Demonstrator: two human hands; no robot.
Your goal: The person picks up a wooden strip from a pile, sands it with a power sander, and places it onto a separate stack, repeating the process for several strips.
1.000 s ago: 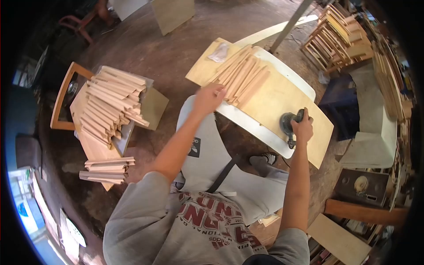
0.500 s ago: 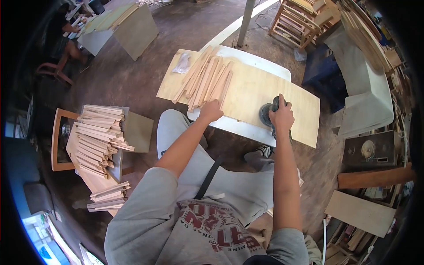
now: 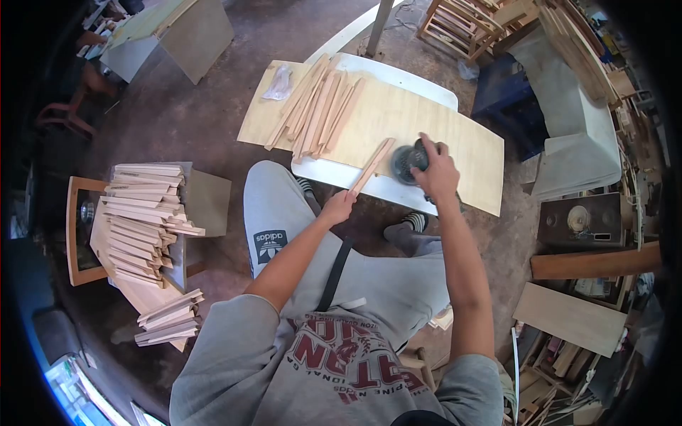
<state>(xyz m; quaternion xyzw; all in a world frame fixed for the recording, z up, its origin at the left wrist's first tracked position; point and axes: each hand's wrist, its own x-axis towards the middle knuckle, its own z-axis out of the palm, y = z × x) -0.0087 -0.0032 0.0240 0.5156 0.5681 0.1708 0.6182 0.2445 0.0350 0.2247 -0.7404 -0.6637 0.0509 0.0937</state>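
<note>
My left hand (image 3: 338, 207) is closed around the near end of a narrow wooden strip (image 3: 373, 167). The strip's far end reaches over the pale plywood board (image 3: 455, 153). With my right hand (image 3: 438, 172) I grip a dark power sander (image 3: 410, 162) from above, its round base just right of the strip. Whether the sander touches the board cannot be made out. A pile of similar wooden strips (image 3: 320, 110) lies on the board's left part, beside a small clear plastic bag (image 3: 278, 82).
At left, several stacked strips (image 3: 145, 220) lie across a wooden chair (image 3: 79, 231). A white tabletop (image 3: 323, 172) shows under the board. Behind stand a post (image 3: 379, 28) and wooden frames (image 3: 462, 28). A blue table (image 3: 508, 106) and a speaker box (image 3: 581, 219) are at right.
My left hand has drawn one strip from the pile and brought it nearer my lap. The sander in my right hand has shifted left. The camera view has moved slightly.
</note>
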